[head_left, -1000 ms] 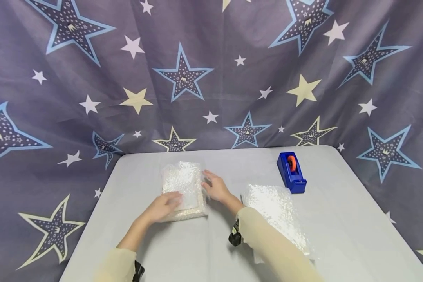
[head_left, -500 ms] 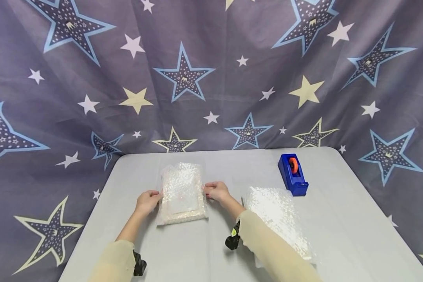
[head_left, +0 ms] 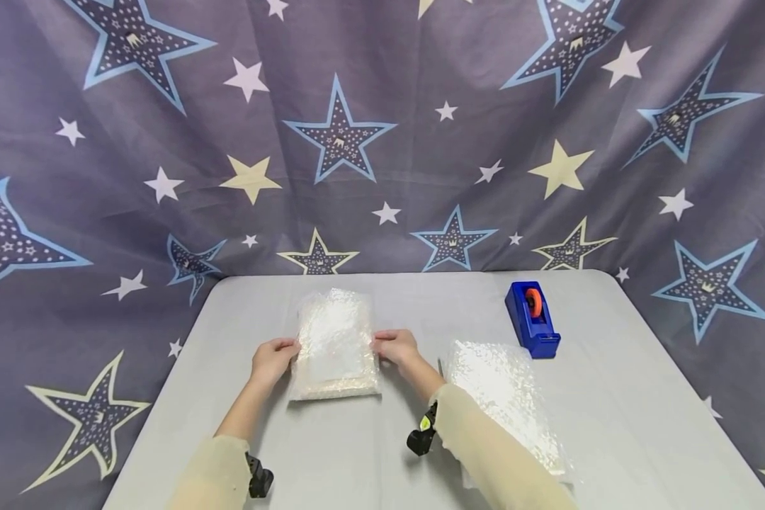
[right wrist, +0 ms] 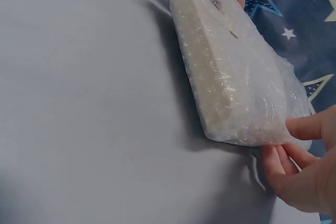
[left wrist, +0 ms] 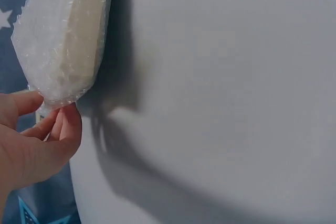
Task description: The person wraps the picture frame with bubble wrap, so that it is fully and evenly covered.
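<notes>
A flat rectangular package in clear bubble wrap (head_left: pixel 338 343) is at the left-centre of the table, a pale item showing through the wrap. My left hand (head_left: pixel 272 363) pinches its left edge; in the left wrist view that hand (left wrist: pixel 39 148) has the thumb on one face and curled fingers under the edge. On the opposite edge, my right hand (head_left: pixel 400 348) pinches the wrap between thumb and fingers, which the right wrist view shows close up on the package (right wrist: pixel 231 82). Whether the package touches the table cannot be told.
A folded sheet of bubble wrap (head_left: pixel 500 397) lies to the right, partly under my right forearm. Behind it stands a blue tape dispenser (head_left: pixel 530 322) with an orange core. A star-printed curtain (head_left: pixel 382 142) hangs along the table's far edge (head_left: pixel 421 273).
The left hand has gone from lying on top of the package to pinching its left edge. The right hand now pinches the right edge. The package has turned slightly.
</notes>
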Available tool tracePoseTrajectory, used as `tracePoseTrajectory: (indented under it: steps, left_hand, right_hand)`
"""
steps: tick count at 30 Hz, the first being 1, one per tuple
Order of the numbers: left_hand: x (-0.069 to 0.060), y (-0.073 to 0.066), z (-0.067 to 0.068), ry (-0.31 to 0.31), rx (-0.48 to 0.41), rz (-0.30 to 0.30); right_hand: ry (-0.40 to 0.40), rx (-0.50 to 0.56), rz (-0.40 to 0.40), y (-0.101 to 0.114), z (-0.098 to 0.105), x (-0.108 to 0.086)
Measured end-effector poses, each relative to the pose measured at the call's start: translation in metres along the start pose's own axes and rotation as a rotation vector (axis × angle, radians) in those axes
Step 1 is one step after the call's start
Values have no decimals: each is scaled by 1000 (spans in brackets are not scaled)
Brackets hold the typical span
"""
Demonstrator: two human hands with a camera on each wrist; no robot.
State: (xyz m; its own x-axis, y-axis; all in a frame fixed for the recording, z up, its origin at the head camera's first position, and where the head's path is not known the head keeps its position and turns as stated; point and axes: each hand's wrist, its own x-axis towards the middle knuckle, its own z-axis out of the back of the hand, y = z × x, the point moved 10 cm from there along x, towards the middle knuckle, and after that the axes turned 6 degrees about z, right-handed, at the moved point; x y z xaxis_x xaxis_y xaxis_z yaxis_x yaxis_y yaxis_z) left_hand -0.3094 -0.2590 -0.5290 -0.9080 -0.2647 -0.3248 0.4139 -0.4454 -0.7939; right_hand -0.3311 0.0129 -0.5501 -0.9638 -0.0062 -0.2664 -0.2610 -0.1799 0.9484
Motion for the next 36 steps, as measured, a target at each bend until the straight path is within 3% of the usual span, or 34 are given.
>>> tracePoseTrajectory:
  steps: [7,12,16,20,26,31,36]
  left_hand:
    - [9,-38,-21,2,-19,-46]
    - [17,-68,-41,33,-42,-76]
    - [21,-81,-54,54,-87,-65]
    - [23,-82,-63,59,-104,-48]
    - [22,-65,-65,30,-110,-12]
    - [19,-52,-67,13,-93,13]
    - [18,-51,-69,1,-62,0]
  right_hand:
    - [-70,85,42,14,37,7]
    - [-117,51,47,22,69,15]
    - [-143,-6,54,29,88,19]
    - [-172,-127,82,35,96,18]
    - [-191,-350,137,41,88,13]
    - [-193,-424,127,34,80,11]
    - [-215,-446,126,30,79,11]
